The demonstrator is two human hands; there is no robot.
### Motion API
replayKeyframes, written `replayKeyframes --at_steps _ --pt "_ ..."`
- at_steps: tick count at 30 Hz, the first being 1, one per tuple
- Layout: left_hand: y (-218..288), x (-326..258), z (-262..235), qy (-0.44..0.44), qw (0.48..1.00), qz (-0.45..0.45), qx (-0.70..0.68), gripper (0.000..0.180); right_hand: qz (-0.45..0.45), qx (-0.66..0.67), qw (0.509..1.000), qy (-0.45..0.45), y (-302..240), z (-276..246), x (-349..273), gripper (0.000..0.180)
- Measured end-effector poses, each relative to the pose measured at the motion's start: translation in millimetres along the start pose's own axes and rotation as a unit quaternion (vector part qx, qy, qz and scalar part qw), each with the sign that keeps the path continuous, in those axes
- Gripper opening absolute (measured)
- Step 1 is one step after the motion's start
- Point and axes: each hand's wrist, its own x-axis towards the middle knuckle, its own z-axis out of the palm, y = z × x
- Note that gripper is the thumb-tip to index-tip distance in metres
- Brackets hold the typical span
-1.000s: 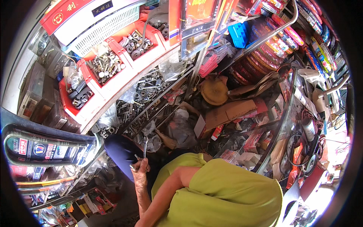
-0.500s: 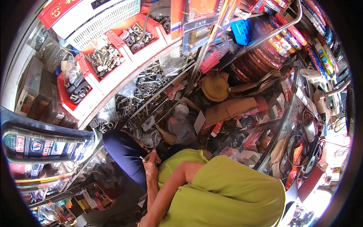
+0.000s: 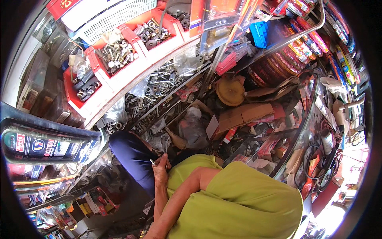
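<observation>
Left hand (image 3: 160, 169) was clenched round a small metal bolt (image 3: 152, 162) just above the blue-clad knee (image 3: 133, 157), right hand hidden so can't tell, and honestly I'd have pinched it firmly over that cluttered floor.

shirt (image 3: 242, 203): bright lime-green, plain, no print, loose short sleeve ending above the elbow | trousers (image 3: 133, 159): dark navy blue, plain cloth over the knee | forearm (image 3: 167, 207): bare, no watch or band visible | hand (image 3: 160, 171): bare, no glove; only one hand in view
</observation>
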Motion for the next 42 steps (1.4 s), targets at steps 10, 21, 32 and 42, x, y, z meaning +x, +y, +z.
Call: replayKeyframes --at_steps 10,21,32,42 --pt "-1 1 0 0.004 1.0 0.001 0.022 0.037 0.002 0.0 1.0 -0.004 -2 -2 -4 0.02" --pt "-2 0 0 0.005 0.999 0.011 0.037 0.039 0.0 0.005 1.0 -0.006 2 -2 -2 0.018" --pt "-1 -1 2 -0.008 0.999 0.017 0.032 0.037 -0.006 0.004 1.0 -0.005 -4 -7 -7 0.017" --pt "41 -29 -12 0.029 0.996 0.073 -0.042 0.029 0.119 -0.269 0.925 0.24 -101 -141 -53 0.031"
